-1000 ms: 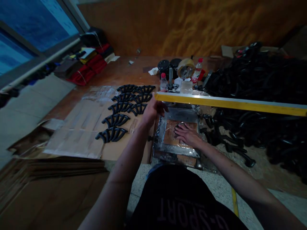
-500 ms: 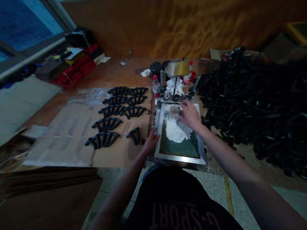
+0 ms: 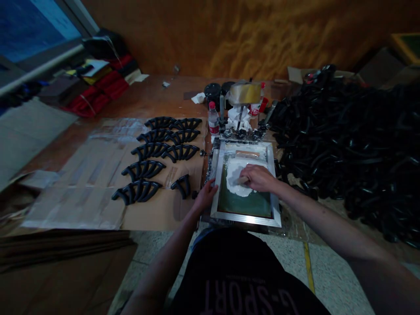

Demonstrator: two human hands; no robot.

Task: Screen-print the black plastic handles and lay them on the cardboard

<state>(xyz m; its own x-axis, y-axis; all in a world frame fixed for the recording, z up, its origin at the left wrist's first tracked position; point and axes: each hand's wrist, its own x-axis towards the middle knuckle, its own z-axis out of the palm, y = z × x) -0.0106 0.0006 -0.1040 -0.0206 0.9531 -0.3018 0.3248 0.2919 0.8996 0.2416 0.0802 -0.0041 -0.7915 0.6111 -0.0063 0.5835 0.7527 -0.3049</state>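
Note:
A screen-printing frame (image 3: 246,218) with a metal rim and a green mesh lies flat in front of me, white paste (image 3: 234,168) spread over its upper middle. My right hand (image 3: 259,178) is closed round a small scraper (image 3: 243,180) with a pale wooden-looking end; its blade is hidden in the paste or too blurred to see. Against the frame's left rail is my left hand (image 3: 206,194), thumb and fingers at the edge and partly hidden. A flat wooden strip (image 3: 247,154), perhaps a squeegee, rests across the top of the mesh.
Rows of black curved parts (image 3: 149,150) lie on cardboard (image 3: 144,217) to the left. A large heap of similar black parts (image 3: 344,144) fills the right. Behind the frame stand clamps, a bottle (image 3: 213,119) with a red cap, dark tubs (image 3: 212,92) and crumpled paper (image 3: 239,116).
My right hand has come down from the top of the mesh to the white paste and closed round a scraper. My left hand stays at the frame's left edge.

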